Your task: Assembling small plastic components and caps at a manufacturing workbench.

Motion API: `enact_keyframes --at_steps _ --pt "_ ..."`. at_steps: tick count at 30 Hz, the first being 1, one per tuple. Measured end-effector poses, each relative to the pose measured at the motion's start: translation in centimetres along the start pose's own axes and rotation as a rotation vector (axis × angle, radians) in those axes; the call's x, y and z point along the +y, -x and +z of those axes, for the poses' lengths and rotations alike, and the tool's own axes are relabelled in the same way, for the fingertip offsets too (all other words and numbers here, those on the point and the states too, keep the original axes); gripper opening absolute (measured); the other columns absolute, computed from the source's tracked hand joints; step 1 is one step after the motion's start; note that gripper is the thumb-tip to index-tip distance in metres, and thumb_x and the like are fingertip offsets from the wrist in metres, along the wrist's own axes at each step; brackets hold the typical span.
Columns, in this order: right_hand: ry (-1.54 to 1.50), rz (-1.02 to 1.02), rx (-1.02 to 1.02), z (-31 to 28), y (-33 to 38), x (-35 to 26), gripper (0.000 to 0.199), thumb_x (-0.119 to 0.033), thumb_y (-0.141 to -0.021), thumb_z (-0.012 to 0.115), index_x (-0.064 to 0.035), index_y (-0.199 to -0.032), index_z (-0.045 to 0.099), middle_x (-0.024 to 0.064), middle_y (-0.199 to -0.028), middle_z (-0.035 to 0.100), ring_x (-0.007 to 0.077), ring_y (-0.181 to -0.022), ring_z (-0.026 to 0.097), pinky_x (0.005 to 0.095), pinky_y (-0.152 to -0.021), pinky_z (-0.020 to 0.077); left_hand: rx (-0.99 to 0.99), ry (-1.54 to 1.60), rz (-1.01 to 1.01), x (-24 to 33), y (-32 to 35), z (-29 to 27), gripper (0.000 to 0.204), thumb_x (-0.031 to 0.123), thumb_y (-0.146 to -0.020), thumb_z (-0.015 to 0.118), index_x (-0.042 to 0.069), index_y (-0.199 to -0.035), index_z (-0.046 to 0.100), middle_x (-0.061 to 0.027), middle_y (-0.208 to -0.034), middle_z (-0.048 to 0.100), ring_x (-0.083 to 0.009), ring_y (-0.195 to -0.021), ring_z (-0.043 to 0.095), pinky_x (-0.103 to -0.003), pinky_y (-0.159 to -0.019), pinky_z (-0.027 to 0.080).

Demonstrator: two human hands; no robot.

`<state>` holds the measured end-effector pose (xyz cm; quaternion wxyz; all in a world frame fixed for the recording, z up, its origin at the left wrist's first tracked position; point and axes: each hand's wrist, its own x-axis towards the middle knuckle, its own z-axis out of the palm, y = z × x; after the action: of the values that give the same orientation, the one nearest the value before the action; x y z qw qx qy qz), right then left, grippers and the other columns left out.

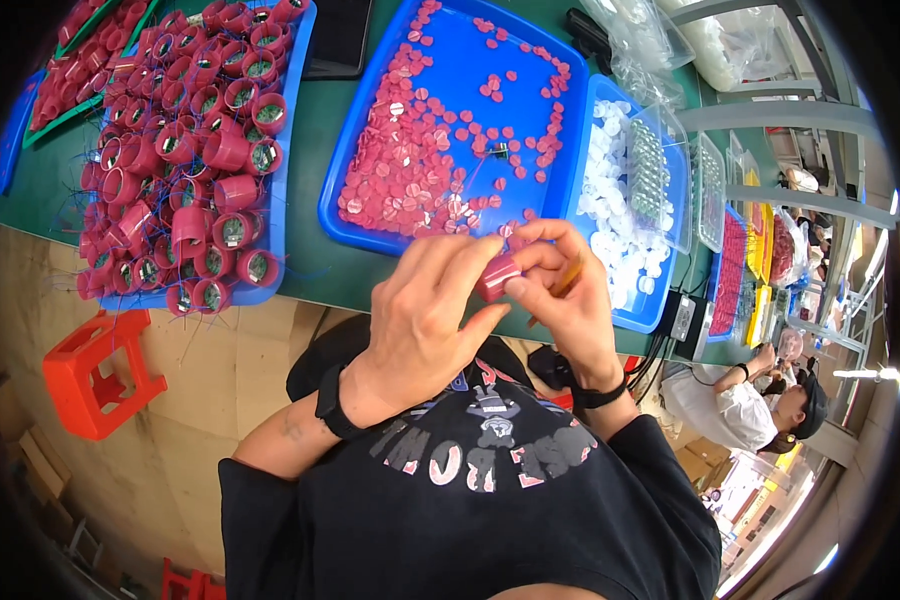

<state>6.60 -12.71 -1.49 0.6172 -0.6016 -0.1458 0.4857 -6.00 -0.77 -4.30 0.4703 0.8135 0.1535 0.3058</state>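
Observation:
Just beyond my chest, in front of the near edge of a blue tray, a small pink plastic cup [497, 278] with a pale stripe is between my hands. My left hand [415, 305] curls over it from the left, its fingertips on the cup and its thumb below. My right hand [575, 300] pinches the cup from the right between thumb and fingers. A thin yellowish tool [568, 276] is tucked among the right fingers; its kind is unclear. Many loose pink discs [400, 170] lie in the blue tray [332, 200], with a small green part [498, 151] among them.
At the left, a blue tray [288, 130] is heaped with pink cups holding circuit boards and blue wires. On the right, a blue tray [622, 318] holds white caps and a clear blister tray [648, 170]. A red stool [95, 375] stands at left; another person [725, 405] sits at right.

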Motion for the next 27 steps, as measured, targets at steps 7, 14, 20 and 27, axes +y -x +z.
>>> enact_keyframes --at_steps 7,14,20,27 --pt "1.15 -0.612 -0.05 2.4 0.3 3.4 0.042 -0.002 -0.076 0.069 -0.005 -0.115 0.052 0.0103 -0.085 0.063 0.0273 -0.071 0.065 0.0361 -0.056 0.0504 -0.131 -0.205 -0.018 -2.4 3.1 0.4 0.041 0.001 -0.059 0.074 0.0 -0.098 0.061 -0.0106 -0.091 0.059 -0.0291 -0.08 0.058 -0.038 -0.063 0.05" --pt "0.388 -0.588 0.115 1.5 1.1 2.5 0.032 -0.029 -0.1 0.043 0.0005 -0.1 0.056 0.0075 -0.072 0.058 0.0104 -0.054 0.048 0.0239 -0.049 0.039 -0.042 -0.246 0.009 -4.1 4.1 0.9 0.036 0.001 -0.063 0.075 0.003 -0.097 0.063 -0.0104 -0.093 0.063 -0.0298 -0.085 0.058 -0.039 -0.071 0.05" --pt "-0.122 -0.646 0.066 3.6 -0.8 3.4 0.035 -0.031 -0.102 0.034 -0.0023 -0.087 0.047 0.0003 -0.058 0.041 0.0046 -0.049 0.031 0.0218 -0.046 0.0275 -0.026 -0.239 -0.018 -4.3 4.0 1.2 0.036 0.001 -0.062 0.076 0.003 -0.096 0.062 -0.0097 -0.091 0.062 -0.0296 -0.085 0.057 -0.039 -0.071 0.049" --pt "-0.081 -0.577 0.052 4.2 -3.0 5.8 0.032 -0.026 -0.103 0.036 -0.0023 -0.085 0.047 -0.0019 -0.058 0.038 0.004 -0.049 0.029 0.0216 -0.045 0.0236 -0.022 -0.214 -0.021 -4.4 3.9 1.1 0.036 0.0 -0.06 0.075 0.003 -0.093 0.062 -0.0091 -0.088 0.061 -0.0297 -0.083 0.057 -0.038 -0.07 0.048"
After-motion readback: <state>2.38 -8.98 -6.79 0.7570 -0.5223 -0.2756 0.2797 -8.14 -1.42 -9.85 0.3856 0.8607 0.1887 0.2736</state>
